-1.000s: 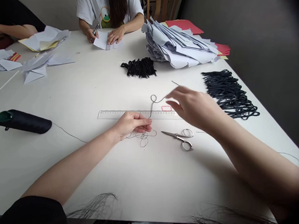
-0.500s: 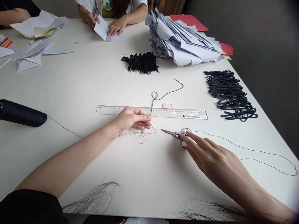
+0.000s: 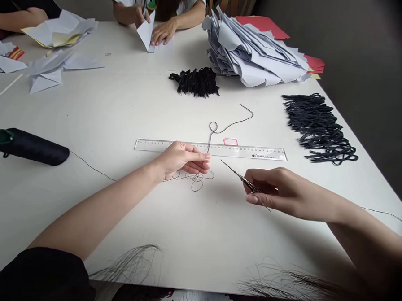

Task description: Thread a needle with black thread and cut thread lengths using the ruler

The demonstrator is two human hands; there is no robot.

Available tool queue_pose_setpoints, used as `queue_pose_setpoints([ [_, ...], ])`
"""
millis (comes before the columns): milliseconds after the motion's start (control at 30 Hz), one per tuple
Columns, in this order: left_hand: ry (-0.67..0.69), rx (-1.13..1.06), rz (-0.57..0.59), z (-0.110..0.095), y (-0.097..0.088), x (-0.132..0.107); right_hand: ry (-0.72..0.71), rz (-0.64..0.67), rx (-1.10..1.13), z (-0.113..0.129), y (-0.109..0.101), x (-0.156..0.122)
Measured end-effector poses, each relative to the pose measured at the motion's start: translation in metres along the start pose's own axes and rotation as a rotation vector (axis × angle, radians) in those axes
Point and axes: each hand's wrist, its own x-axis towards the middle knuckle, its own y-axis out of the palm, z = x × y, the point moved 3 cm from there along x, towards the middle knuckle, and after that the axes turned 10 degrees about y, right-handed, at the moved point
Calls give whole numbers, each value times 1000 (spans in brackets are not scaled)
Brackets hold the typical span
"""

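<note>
My left hand (image 3: 183, 161) rests just below a clear plastic ruler (image 3: 211, 149), its fingertips pinching a thin dark cord (image 3: 222, 127). Above the ruler, the cord forms a small loop and ends in a curved tail. Under my left fingertips lies a tangle of thinner thread (image 3: 196, 179). My right hand (image 3: 273, 190) is to the right of the tangle, shut on a pair of small steel scissors (image 3: 243, 179). Its fingers hide the scissors' handles, and the closed blades point left toward the cord.
A black thread spool (image 3: 29, 147) lies at left. Bundles of black cord loops (image 3: 194, 82) (image 3: 318, 127) and a white paper pile (image 3: 256, 50) lie beyond. A co-worker's hands (image 3: 163, 31) work paper with a pen at the far edge. Loose dark threads (image 3: 131, 263) lie along the near edge.
My right hand has come down from above the ruler, taken the scissors off the table and lifted them. My left hand has stayed on the cord.
</note>
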Motion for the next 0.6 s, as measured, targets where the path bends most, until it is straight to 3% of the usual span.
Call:
queue_pose_setpoints([
  [67, -8, 6, 10, 1, 0, 0, -25, 216, 88, 9, -6, 10],
  [167, -7, 11, 24, 2, -1, 2, -31, 366, 77, 15, -9, 26],
  [333, 4, 9, 53, 3, 0, 3, -14, 396, 62, 15, -7, 42],
  [600, -1, 47, 86, 0, 1, 1, -34, 477, 109, 15, -9, 45],
])
